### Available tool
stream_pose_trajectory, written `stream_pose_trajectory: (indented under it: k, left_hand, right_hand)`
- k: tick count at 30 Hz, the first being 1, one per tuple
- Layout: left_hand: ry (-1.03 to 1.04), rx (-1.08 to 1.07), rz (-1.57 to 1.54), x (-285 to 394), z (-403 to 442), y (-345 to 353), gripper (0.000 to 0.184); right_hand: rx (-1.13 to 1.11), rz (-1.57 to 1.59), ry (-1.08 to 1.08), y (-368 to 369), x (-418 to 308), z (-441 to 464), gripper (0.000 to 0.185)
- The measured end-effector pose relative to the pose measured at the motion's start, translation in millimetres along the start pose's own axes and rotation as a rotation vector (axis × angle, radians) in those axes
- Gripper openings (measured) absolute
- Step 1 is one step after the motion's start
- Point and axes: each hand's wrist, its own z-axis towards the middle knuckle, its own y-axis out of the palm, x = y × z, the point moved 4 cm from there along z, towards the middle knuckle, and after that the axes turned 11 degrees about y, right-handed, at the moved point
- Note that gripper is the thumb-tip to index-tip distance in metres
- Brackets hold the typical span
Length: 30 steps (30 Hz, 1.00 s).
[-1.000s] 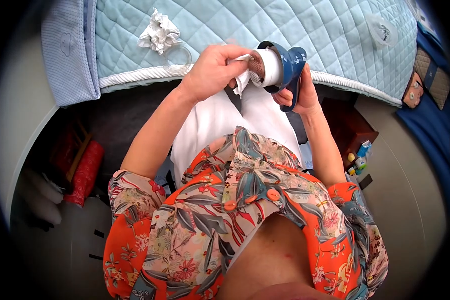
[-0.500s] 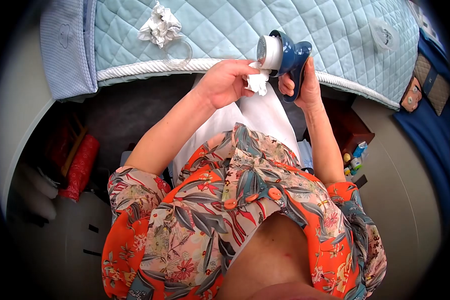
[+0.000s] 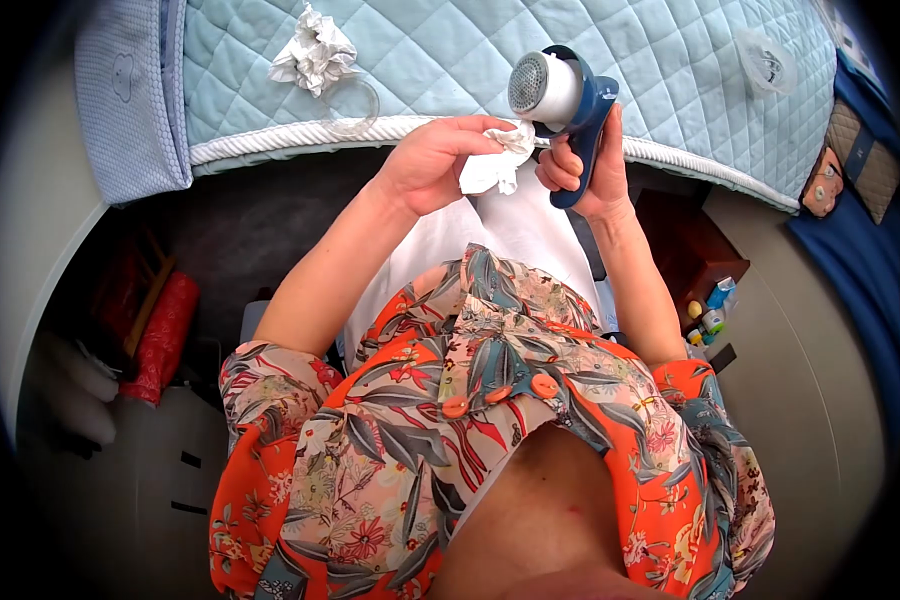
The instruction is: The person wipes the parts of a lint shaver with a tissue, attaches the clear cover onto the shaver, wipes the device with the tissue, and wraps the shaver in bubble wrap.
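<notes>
My right hand (image 3: 595, 170) is wrapped round the dark blue handle of a fabric shaver (image 3: 550, 88). Its white head ends in a round metal mesh that faces up and to the left. In my left hand (image 3: 435, 160) a crumpled white tissue (image 3: 500, 165) is pinched between thumb and fingers, just below the shaver's head. Whether the tissue touches the shaver I cannot tell. Both hands are over my lap, at the near edge of the light blue quilt (image 3: 450, 60).
On the quilt lie a crumpled wad of paper (image 3: 313, 52), a clear round cover (image 3: 352, 106) and a clear plastic piece (image 3: 767, 62). A folded pale blue cloth (image 3: 130, 110) hangs at the left. Small bottles (image 3: 712, 318) stand low on the right.
The shaver has turned, so its mesh face now shows more. My left hand has drawn the tissue slightly left and away from the shaver's head, and more of the tissue shows.
</notes>
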Motion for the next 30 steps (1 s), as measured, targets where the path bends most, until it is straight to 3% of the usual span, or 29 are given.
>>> stream_pose_trajectory:
  k: [5, 13, 16, 20, 21, 24, 28, 30]
  left_hand:
    - [0.078, -0.013, 0.022, -3, 10, -11, 0.023]
    - [0.335, 0.302, 0.087, 1, 11, -2, 0.023]
    - [0.511, 0.376, 0.269, -2, 10, 11, 0.032]
    - [0.68, 0.414, 0.763, -7, 12, 3, 0.021]
    - [0.814, 0.397, 0.807, -6, 10, 10, 0.013]
    - [1.023, 0.292, 1.133, -2, 1, 30, 0.012]
    - [0.964, 0.122, 1.346, -25, 2, 20, 0.011]
    - [0.92, 0.232, 1.359, -25, 5, -12, 0.011]
  right_hand:
    - [-0.097, 0.11, 0.057, 1, 10, 3, 0.07]
    - [-0.09, 0.31, 0.083, 2, 24, 8, 0.065]
    - [-0.083, 0.361, 0.037, 8, 23, 11, 0.062]
    - [-0.034, 0.421, 0.055, 10, 23, 14, 0.061]
    - [-0.03, 0.413, 0.05, 10, 23, 13, 0.061]
    - [0.011, 0.391, 0.038, 7, 21, 12, 0.06]
    - [0.117, 0.359, 0.048, -14, 23, 6, 0.059]
    - [0.175, 0.326, 0.041, -22, 25, 4, 0.06]
